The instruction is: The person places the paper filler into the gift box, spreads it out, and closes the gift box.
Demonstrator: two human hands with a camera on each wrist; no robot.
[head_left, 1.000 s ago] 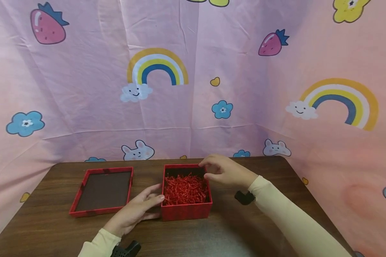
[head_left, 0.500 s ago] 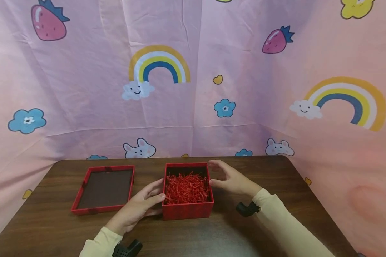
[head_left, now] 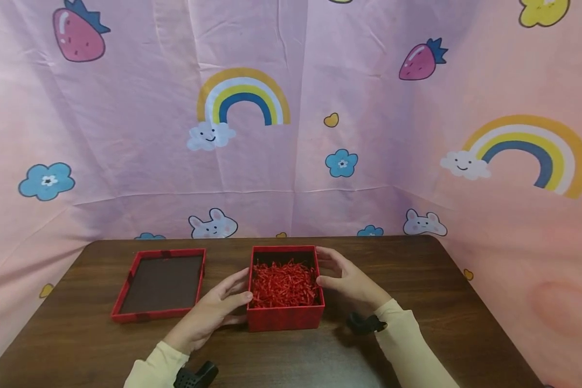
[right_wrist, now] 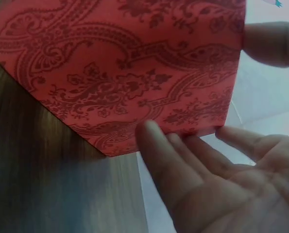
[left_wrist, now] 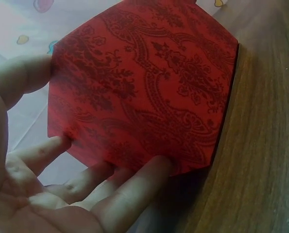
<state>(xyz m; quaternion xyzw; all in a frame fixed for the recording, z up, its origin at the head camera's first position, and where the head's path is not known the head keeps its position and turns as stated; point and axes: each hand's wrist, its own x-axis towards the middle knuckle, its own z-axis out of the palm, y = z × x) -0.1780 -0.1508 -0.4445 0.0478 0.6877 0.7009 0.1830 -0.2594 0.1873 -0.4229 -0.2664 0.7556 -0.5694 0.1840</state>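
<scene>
A red gift box (head_left: 286,319) stands without its lid on the table, filled with red shredded paper (head_left: 283,284). Dark paisley patterning covers its walls (left_wrist: 149,82). My left hand (head_left: 209,311) rests on the box's left side, thumb at the top rim and extended fingers against the wall. On the opposite side, my right hand (head_left: 351,281) touches the right wall (right_wrist: 129,92) with its fingers, thumb at the upper edge. The box sits between both hands. Nothing else is in either hand.
To the left, the box's lid (head_left: 151,314) lies with its dark inside facing up, close to my left forearm. The dark wooden table (head_left: 271,358) ends at a printed cloth backdrop (head_left: 300,97) at the back and sides.
My right hand has moved from the far right rim down and outward to the box's right side. The left hand stays at the left wall. The view has shifted slightly.
</scene>
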